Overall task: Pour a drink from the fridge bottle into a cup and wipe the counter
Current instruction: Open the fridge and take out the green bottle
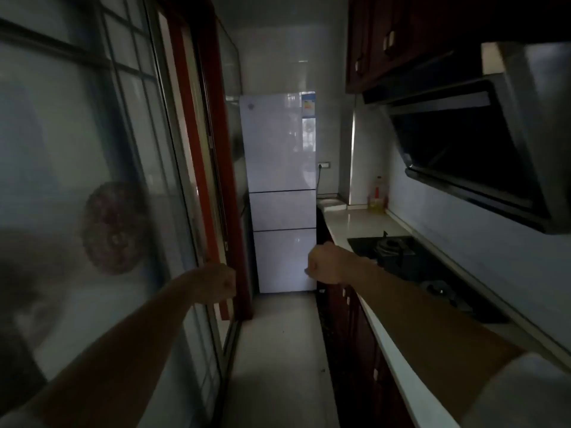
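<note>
A tall white three-door fridge (279, 180) stands shut at the far end of a narrow, dim kitchen. The pale counter (355, 222) runs along the right wall up to the fridge. My left hand (216, 284) is a closed fist held out beside the red door frame, with nothing in it. My right hand (324, 264) is also a fist, stretched forward in front of the fridge's bottom door and near the counter's edge. Both hands are well short of the fridge. No cup or cloth is visible.
A black gas hob (398, 254) is set into the counter. Bottles (377, 196) stand at the counter's far end by the wall. A range hood (482, 143) juts out above right, under dark cabinets. A sliding glass door (92, 180) lines the left side.
</note>
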